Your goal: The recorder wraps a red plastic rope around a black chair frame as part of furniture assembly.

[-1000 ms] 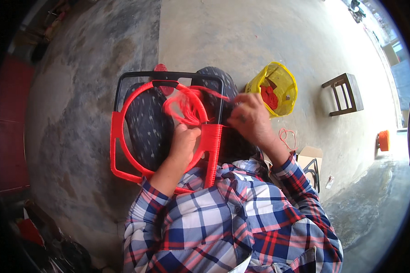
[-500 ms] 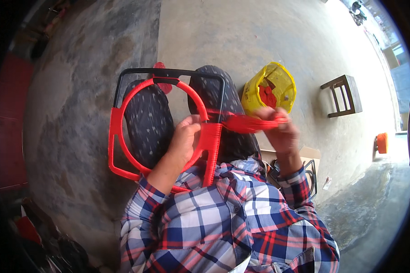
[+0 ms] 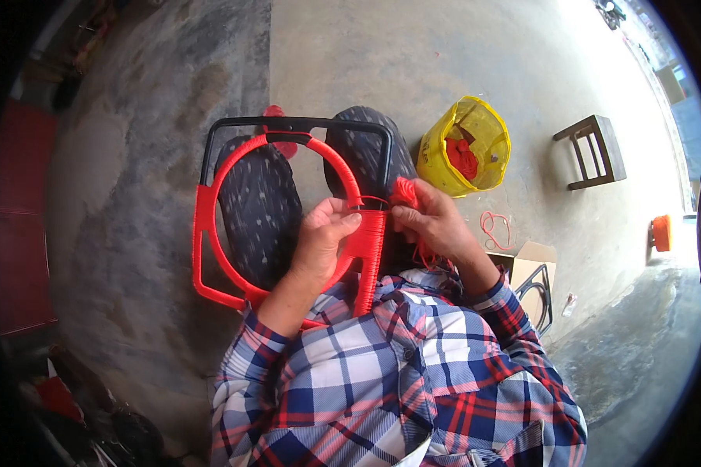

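Across my lap lies a frame (image 3: pixel 364 241), a black tubular rectangle with a ring inside, mostly wound in red cord. Its upper bar (image 3: pixel 241 121) is bare black. My left hand (image 3: pixel 319 241) grips the frame at the right of the ring, thumb pressed on the edge of the winding. Close by on the right, my right hand (image 3: pixel 436 222) pinches a red cord bundle (image 3: pixel 403 191) beside the frame's right bar. A strand runs over the bar between my two hands. More red strands hang below the right hand.
A yellow bucket (image 3: pixel 452 171) with red cord (image 3: pixel 462 159) inside stands ahead right. Farther right are a dark wooden stool (image 3: pixel 592 152) and an orange object (image 3: pixel 661 233). A loose red cord loop (image 3: pixel 496 231) lies near a cardboard box (image 3: pixel 536 253) holding a black frame (image 3: pixel 543 292).
My right hand has come left to the frame with the cord bundle, which was stretched out to the right before. My left thumb has moved onto the winding's edge.
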`<move>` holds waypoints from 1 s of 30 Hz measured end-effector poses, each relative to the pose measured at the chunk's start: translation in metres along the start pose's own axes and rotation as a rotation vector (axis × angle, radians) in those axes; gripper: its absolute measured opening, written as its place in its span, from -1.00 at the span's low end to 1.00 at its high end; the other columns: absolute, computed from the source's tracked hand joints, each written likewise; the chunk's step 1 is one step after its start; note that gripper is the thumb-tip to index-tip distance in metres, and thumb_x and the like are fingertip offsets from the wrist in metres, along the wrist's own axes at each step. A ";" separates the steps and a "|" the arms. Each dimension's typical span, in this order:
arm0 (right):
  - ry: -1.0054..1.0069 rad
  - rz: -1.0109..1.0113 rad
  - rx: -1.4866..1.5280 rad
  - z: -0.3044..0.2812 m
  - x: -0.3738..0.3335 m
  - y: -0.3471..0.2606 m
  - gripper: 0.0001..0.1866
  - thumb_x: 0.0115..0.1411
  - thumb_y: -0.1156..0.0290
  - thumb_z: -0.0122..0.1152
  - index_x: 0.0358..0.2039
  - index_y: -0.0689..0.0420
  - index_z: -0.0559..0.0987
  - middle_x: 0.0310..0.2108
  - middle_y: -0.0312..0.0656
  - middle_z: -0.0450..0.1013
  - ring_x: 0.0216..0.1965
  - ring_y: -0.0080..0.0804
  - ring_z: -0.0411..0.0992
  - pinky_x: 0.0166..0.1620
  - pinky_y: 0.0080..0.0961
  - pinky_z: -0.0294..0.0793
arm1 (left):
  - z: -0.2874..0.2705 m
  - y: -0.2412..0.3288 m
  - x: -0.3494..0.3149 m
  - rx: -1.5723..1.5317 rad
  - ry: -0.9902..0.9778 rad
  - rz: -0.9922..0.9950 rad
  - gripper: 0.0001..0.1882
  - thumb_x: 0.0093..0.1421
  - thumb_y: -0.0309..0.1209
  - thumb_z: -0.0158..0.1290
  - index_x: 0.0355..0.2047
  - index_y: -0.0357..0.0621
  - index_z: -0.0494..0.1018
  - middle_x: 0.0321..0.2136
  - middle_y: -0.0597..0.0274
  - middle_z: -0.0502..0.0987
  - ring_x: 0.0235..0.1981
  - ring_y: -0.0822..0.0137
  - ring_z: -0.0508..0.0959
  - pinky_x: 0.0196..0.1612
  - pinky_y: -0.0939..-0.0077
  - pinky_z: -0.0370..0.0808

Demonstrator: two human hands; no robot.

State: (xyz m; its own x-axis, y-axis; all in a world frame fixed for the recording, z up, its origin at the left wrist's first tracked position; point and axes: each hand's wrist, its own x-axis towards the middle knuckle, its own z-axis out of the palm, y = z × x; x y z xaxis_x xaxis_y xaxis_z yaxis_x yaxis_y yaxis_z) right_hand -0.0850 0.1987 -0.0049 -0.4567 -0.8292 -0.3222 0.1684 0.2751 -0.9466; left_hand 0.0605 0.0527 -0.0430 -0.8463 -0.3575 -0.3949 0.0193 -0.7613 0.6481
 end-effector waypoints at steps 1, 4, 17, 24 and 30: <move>0.033 -0.033 0.083 -0.003 0.002 -0.003 -0.88 0.20 0.51 0.13 -0.25 0.12 0.42 -0.52 -0.40 0.36 -0.58 -0.69 0.27 -0.53 -0.74 0.24 | -0.001 -0.001 0.000 0.035 0.014 0.012 -0.83 0.16 -0.58 0.02 -0.22 -0.26 0.36 -0.32 0.15 0.55 -0.30 0.38 0.57 -0.15 0.50 0.52; 0.063 -0.094 0.273 -0.020 0.006 -0.007 -0.86 0.17 0.51 0.14 -0.26 0.09 0.41 -0.56 -0.48 0.27 -0.59 -0.74 0.19 -0.55 -0.75 0.15 | 0.000 0.001 0.000 0.027 0.015 0.004 -0.79 0.16 -0.63 -0.01 -0.17 -0.27 0.39 -0.30 0.16 0.55 -0.28 0.38 0.57 -0.13 0.51 0.50; 0.728 -0.642 0.883 -0.292 -0.093 0.004 -0.83 0.36 0.37 -0.11 -0.41 0.07 0.32 -0.67 -0.50 0.08 -0.72 -0.74 0.02 -0.68 -0.77 0.04 | -0.008 0.004 0.003 -0.189 0.007 -0.058 -0.76 0.25 -0.30 -0.07 -0.18 -0.18 0.41 -0.31 0.18 0.53 -0.27 0.30 0.54 -0.11 0.38 0.46; 0.352 -0.216 0.352 -0.128 -0.068 -0.003 -0.48 0.07 0.43 0.02 0.08 0.33 0.36 -0.28 -0.25 0.40 -0.36 -0.57 0.37 -0.35 -0.67 0.37 | -0.018 0.000 0.011 -0.224 0.063 -0.109 -0.76 0.26 -0.31 -0.11 -0.18 -0.18 0.41 -0.25 0.17 0.52 -0.21 0.29 0.52 -0.08 0.35 0.45; -0.248 -0.154 -0.557 0.001 -0.011 -0.009 -0.45 0.00 0.51 0.25 0.06 0.19 0.40 -0.25 0.02 0.47 -0.25 -0.19 0.48 -0.20 -0.33 0.42 | 0.004 0.005 -0.002 -0.183 -0.012 -0.124 -0.76 0.22 -0.55 -0.19 -0.14 -0.23 0.39 -0.20 0.15 0.52 -0.12 0.27 0.53 -0.01 0.33 0.48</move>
State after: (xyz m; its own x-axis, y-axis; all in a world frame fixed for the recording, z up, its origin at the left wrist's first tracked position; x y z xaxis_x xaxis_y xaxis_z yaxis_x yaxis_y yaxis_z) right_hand -0.0809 0.2052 0.0076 -0.2118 -0.9494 -0.2318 -0.3946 0.3000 -0.8685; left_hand 0.0604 0.0519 -0.0364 -0.8543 -0.2498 -0.4559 0.0103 -0.8849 0.4656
